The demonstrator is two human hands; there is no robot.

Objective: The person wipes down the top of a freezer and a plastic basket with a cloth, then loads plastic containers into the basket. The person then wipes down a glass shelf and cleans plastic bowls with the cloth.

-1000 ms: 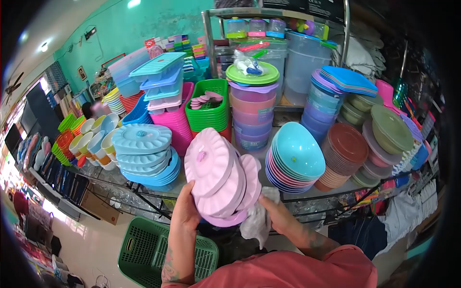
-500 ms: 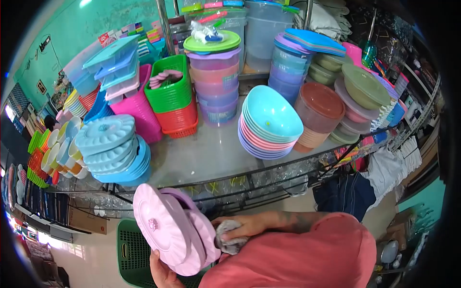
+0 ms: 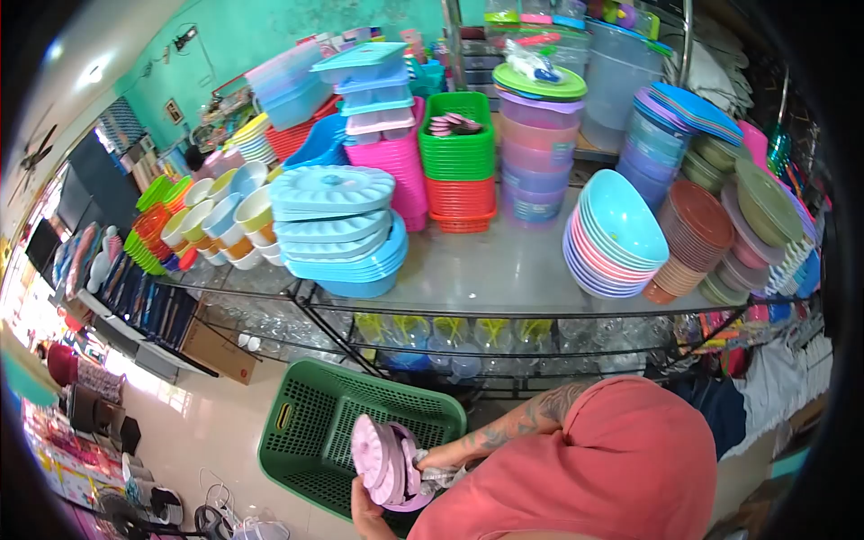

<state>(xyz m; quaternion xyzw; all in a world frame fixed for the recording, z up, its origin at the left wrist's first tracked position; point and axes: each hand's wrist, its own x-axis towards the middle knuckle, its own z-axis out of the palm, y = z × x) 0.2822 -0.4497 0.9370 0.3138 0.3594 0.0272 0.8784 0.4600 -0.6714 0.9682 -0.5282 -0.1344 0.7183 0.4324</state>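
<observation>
A stack of pink scalloped lids and containers (image 3: 379, 460) is low in the head view, over the green basket (image 3: 306, 384). My left hand (image 3: 366, 509) grips its lower left edge, fingers closed round it. At the stack's right side, my right hand (image 3: 438, 457) is closed on a grey cloth (image 3: 438, 477), which lies against the pink pieces. Part of that hand is hidden by the cloth. On the shelf above stand light blue scalloped containers with lids (image 3: 331, 191).
The shelf (image 3: 450, 279) carries red and green baskets (image 3: 459, 191), purple round tubs (image 3: 537, 162), nested bowls (image 3: 621, 225) and brown containers (image 3: 695, 225). Its black metal rail (image 3: 504, 314) runs in front. A cardboard box (image 3: 219, 346) stands on the floor left of the basket.
The pink stack has come down from in front of the shelf to over the green basket, with both hands. The cloth has moved with my right hand, and the view has shifted.
</observation>
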